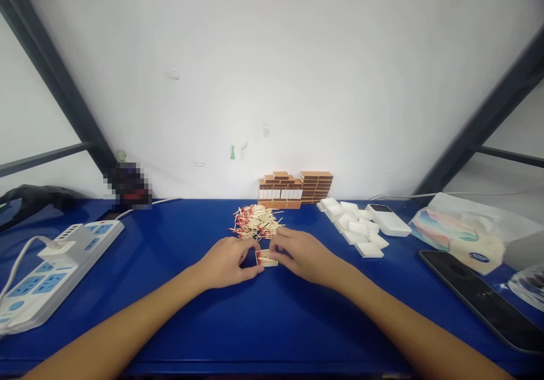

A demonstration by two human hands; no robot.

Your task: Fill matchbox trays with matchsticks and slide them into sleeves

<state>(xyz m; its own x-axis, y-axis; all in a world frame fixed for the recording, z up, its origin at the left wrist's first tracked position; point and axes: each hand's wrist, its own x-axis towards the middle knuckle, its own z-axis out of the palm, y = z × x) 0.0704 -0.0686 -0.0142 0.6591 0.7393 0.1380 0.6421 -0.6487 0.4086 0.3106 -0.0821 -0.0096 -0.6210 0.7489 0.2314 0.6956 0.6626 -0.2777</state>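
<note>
Head view, and both hands are at work over the blue table (191, 323)! The left hand (225, 262) grips the tray (268, 265), thumb at its near corner and bent forefinger at the far one. Over at the other end, the right hand (300, 254) curls its fingers in close; whether they pinch the matches (266, 257) or the tray's end, I can't tell from here. The tray sits between the hands, red match heads towards the left. Just beyond lies the loose pile (255, 221), heads every which way, and behind it the stacked boxes (317, 187) by the wall. Off to the right, empty trays (359, 228) lie heaped near a white device (387, 220), with a phone (480, 298) nearer us.
</note>
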